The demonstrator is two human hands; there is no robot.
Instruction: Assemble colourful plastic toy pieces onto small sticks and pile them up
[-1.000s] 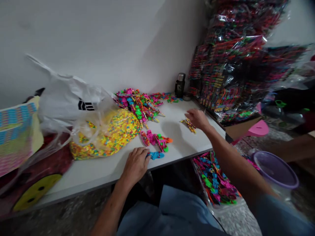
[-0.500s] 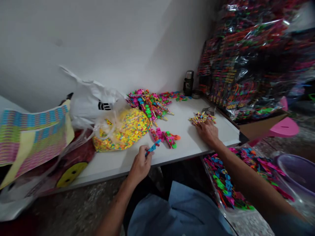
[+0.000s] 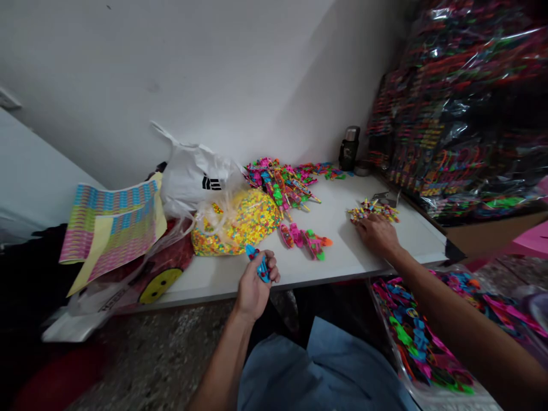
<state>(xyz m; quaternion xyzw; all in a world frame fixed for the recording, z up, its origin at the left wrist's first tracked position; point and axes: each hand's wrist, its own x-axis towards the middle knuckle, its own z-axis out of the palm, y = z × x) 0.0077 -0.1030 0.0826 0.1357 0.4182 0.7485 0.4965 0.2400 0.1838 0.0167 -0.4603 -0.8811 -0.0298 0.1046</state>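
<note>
The left hand (image 3: 253,287) clamps a blue plastic toy (image 3: 260,264) at six o'clock; the right hand (image 3: 377,235) lies open against small bright pieces (image 3: 372,210) at three (a careless brush could knock them off the white table (image 3: 342,251)).

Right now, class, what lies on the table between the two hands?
In the head view, a short row of pink and green plastic toys lies on the white table between the left hand and the right hand.

head-worn view looks forward and down at a white table (image 3: 346,254).
</note>
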